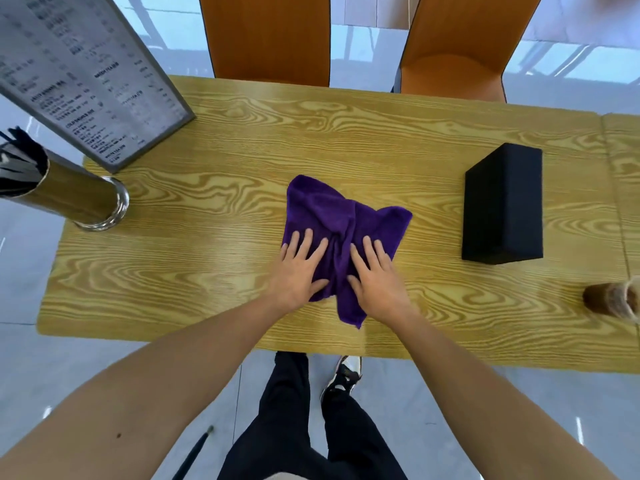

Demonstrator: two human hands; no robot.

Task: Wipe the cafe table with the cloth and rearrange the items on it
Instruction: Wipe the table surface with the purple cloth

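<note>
A crumpled purple cloth lies in the middle of the wood-grain cafe table. My left hand presses flat on the cloth's left part, fingers spread. My right hand presses flat on its right part, fingers spread too. A fold of cloth bunches up between the two hands. A black box stands to the right of the cloth. A menu stand is at the far left corner. A metal holder with dark utensils stands in front of the menu stand.
A brown cup sits at the right edge of view, near the table's front edge. Two orange chairs stand behind the table. A second table adjoins on the right. My legs and a shoe show below the front edge.
</note>
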